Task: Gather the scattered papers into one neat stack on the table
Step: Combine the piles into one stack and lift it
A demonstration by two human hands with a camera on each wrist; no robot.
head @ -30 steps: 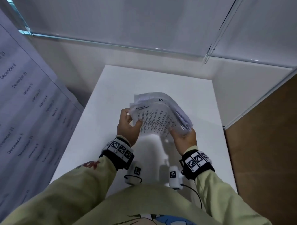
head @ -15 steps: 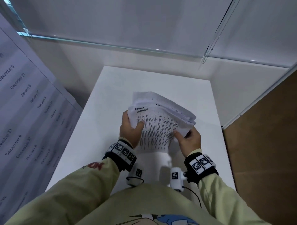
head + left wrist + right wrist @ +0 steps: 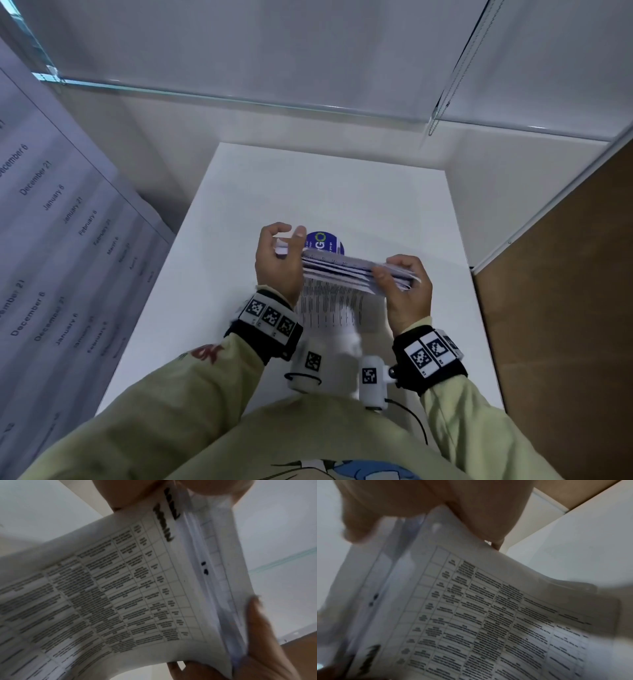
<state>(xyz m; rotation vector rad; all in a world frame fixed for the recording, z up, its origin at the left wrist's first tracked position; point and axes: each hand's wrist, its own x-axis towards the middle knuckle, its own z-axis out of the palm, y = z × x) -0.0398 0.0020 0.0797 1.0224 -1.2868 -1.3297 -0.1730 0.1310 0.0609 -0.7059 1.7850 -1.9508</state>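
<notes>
I hold a bundle of printed papers (image 3: 346,270) upright on its long edge over the white table (image 3: 239,192); the front sheet with a text table hangs down toward me. My left hand (image 3: 287,238) grips the bundle's left end, thumb on top. My right hand (image 3: 394,270) grips the right end, thumb in front and fingers behind. A sheet with a blue round logo (image 3: 323,241) shows behind the bundle. The left wrist view shows the papers (image 3: 137,588) close up and blurred, as does the right wrist view (image 3: 471,615). Whether the lower edge touches the table is hidden.
A large sheet listing dates (image 3: 51,257) leans at the left of the table. A glass ledge (image 3: 239,99) and white walls close in the back. A blind cord (image 3: 455,75) hangs at the back right. Brown floor (image 3: 565,308) lies right of the table.
The bundle has tipped from facing me to standing on edge. Both hands have shifted from its lower corners to its two ends.
</notes>
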